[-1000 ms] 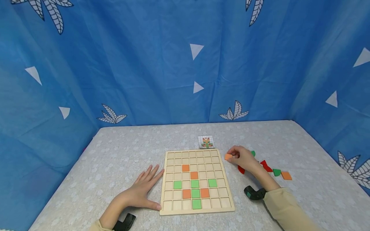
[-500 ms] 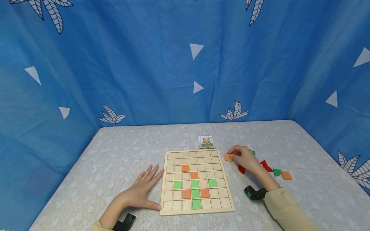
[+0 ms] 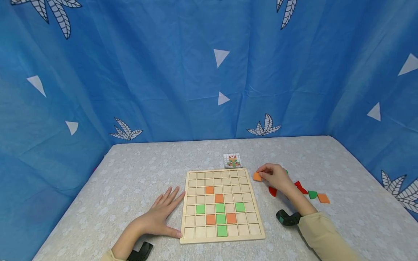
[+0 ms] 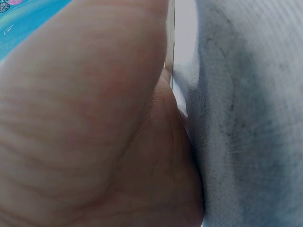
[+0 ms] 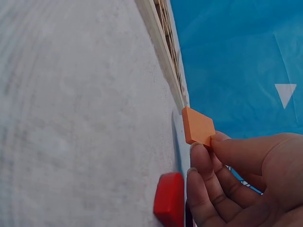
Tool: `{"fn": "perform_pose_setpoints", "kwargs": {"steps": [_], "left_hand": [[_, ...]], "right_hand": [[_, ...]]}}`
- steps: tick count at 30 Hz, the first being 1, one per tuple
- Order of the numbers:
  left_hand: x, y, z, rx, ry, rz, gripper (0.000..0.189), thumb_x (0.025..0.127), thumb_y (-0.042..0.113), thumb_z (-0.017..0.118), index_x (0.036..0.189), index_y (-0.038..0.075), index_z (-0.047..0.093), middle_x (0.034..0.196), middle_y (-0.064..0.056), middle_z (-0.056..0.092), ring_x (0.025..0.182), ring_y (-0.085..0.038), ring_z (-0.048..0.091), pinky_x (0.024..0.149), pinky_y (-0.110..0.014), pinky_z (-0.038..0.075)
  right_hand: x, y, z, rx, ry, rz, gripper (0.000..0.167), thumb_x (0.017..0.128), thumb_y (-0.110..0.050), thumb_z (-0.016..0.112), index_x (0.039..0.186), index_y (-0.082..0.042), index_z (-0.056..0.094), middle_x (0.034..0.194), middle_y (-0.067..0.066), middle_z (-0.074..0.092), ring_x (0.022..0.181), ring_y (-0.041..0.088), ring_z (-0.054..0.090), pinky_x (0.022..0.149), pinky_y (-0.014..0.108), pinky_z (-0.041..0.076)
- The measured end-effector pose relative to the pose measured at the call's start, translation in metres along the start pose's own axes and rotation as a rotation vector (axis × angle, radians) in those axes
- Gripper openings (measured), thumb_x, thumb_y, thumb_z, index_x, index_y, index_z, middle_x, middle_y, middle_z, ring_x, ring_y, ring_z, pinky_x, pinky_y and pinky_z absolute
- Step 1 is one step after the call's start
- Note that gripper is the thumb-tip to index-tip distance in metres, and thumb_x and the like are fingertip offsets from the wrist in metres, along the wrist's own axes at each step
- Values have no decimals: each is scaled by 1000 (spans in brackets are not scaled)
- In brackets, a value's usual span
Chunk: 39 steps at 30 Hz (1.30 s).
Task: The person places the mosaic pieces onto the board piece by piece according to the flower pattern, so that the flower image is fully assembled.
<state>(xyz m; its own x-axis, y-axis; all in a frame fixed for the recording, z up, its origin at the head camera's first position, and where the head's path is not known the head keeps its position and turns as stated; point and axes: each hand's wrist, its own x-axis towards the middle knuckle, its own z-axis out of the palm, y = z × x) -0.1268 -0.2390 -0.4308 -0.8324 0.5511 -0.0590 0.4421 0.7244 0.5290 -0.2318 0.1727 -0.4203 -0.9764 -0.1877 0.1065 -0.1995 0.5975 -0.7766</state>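
My right hand [image 3: 275,178] pinches an orange square tile [image 3: 257,176] between thumb and fingers, just right of the wooden grid board [image 3: 190,237]. In the right wrist view the tile [image 5: 199,126] is held by one corner, above the table. My left hand [image 3: 158,216] lies spread with its fingers straight, fingertips and thumb at the board's left edge. Orange and green square tiles sit in some of the board's cells, among them a green tile [image 3: 222,231] in the bottom row. The left wrist view is mostly filled by the left hand's palm [image 4: 85,104].
A small pattern card [image 3: 232,160] lies behind the board. Right of the board are red pieces [image 3: 272,191], a green piece [image 3: 312,195] and another orange tile [image 3: 323,198]. Another green piece is partly hidden behind the right hand. A blue curtain [image 3: 196,72] hangs behind the table.
The orange tile has turned slightly in my right hand's fingers, which have shifted very little. My left hand and the tiles on the board stay put.
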Motion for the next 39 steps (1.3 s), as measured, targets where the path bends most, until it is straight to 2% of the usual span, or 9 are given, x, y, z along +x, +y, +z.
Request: {"fn": "perform_pose_setpoints", "kwargs": {"steps": [8, 18, 25, 33, 39], "left_hand": [[0, 0, 0, -5, -7, 2, 114, 66, 61, 75, 151, 9, 18, 154, -18, 3, 137, -40, -5, 103, -61, -1], [0, 2, -2, -8, -8, -12, 114, 66, 61, 75, 150, 9, 19, 154, -18, 3, 138, -40, -5, 103, -61, -1], [0, 1, -1, -1, -9, -11, 114, 66, 61, 75, 151, 10, 18, 154, -17, 3, 138, -39, -5, 103, -61, -1], [0, 1, -1, -5, -9, -7, 114, 66, 61, 75, 151, 10, 18, 154, -18, 4, 137, -40, -5, 103, -62, 0], [0, 1, -2, -5, -13, -6, 114, 66, 61, 75, 151, 10, 18, 154, -18, 3, 137, -40, -5, 103, -62, -1]], "right_hand": [[0, -4, 0, 49, 1, 19, 10, 90, -6, 63, 96, 0, 68, 82, 4, 64, 74, 18, 60, 65, 26, 50], [-1, -18, 2, 142, -13, 6, 13, 92, -4, 60, 99, 3, 67, 86, 8, 66, 76, 20, 63, 70, 33, 53], [-3, -30, 5, 215, -46, -43, 14, 92, -2, 59, 101, 6, 66, 90, 12, 66, 78, 22, 64, 73, 39, 53], [0, -44, 16, 272, -73, -42, 14, 92, -2, 59, 101, 5, 67, 94, 13, 66, 80, 25, 65, 75, 40, 53], [4, -56, 31, 288, -124, -112, 11, 91, 2, 59, 97, 5, 68, 89, 11, 66, 78, 32, 64, 72, 42, 53]]}}
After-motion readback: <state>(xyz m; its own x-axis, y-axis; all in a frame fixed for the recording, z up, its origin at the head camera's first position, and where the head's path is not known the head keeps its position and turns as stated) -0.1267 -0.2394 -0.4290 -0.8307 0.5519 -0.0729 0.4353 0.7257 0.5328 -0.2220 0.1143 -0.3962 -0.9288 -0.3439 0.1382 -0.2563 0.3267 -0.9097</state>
